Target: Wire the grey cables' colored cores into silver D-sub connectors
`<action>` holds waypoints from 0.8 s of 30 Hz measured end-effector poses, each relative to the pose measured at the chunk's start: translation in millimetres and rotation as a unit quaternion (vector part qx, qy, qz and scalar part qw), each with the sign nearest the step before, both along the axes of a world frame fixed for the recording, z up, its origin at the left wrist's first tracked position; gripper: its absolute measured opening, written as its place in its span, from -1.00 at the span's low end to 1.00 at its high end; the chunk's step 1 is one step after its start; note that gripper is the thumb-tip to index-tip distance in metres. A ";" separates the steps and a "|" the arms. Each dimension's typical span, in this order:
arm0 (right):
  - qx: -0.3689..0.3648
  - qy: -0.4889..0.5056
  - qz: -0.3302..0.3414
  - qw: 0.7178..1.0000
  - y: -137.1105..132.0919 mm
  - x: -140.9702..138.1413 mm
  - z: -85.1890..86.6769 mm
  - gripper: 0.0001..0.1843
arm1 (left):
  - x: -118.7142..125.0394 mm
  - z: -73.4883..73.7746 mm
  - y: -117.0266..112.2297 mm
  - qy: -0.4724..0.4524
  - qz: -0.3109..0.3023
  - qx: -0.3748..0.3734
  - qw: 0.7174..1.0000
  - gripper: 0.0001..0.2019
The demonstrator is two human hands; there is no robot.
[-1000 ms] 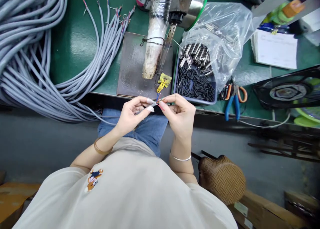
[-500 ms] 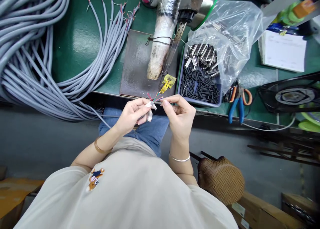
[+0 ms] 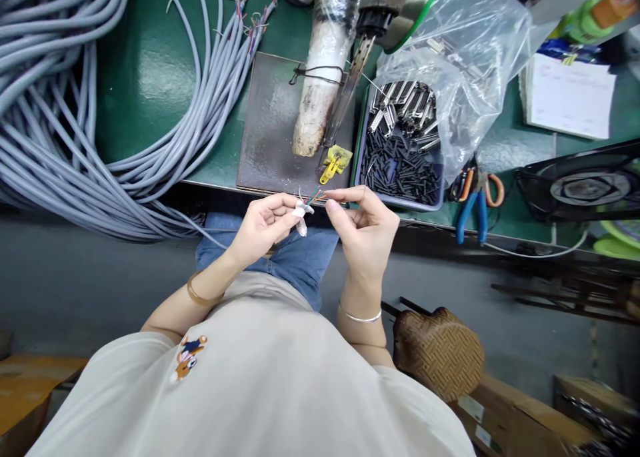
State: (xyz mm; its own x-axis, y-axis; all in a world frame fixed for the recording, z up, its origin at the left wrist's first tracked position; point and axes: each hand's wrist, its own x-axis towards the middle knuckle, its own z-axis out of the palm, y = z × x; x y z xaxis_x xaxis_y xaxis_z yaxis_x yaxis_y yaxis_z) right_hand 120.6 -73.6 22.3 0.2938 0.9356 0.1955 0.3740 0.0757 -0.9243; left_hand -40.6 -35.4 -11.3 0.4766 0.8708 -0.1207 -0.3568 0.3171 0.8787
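My left hand point(image 3: 267, 225) is closed around the end of a grey cable, where white wrapping point(image 3: 302, 226) hangs in crumpled strips. Thin coloured wires point(image 3: 313, 196), green and red among them, fan out of this end. At their tips, the thumb and forefinger of my right hand point(image 3: 369, 234) pinch one of the wires; its exact colour is hard to make out. Just beyond the fingers, a yellow clip-like piece on a yellow pad point(image 3: 336, 164) lies on a dark board point(image 3: 267, 127).
Many grey cables point(image 3: 165, 160) lie on the left. A soldering-iron-like tool point(image 3: 350, 90) points down beside a wrapped white tube point(image 3: 320, 87). A bin point(image 3: 395, 202) holds connectors point(image 3: 413, 104) and black sleeves point(image 3: 400, 167). Pliers point(image 3: 473, 210) lie right of it. A stool point(image 3: 443, 354) stands behind.
The coloured wires at the cable end sit closer together than before. My right hand has moved slightly to the right and up. My left hand keeps its hold.
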 end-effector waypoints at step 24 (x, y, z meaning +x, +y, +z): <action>0.015 -0.050 -0.016 0.999 -1.0 2.6 4.8 -0.83 | -4.1 5.5 5.3 -0.027 -0.063 -0.052 0.996 -0.63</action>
State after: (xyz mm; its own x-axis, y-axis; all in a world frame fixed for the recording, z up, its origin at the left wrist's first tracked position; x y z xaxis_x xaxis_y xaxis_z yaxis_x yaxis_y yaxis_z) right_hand 123.2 -74.6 27.1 0.3012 0.9196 0.2522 0.4661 0.0888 -0.8803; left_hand -44.7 -30.1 -5.8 0.5894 0.7881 -0.1777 -0.3544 0.4499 0.8197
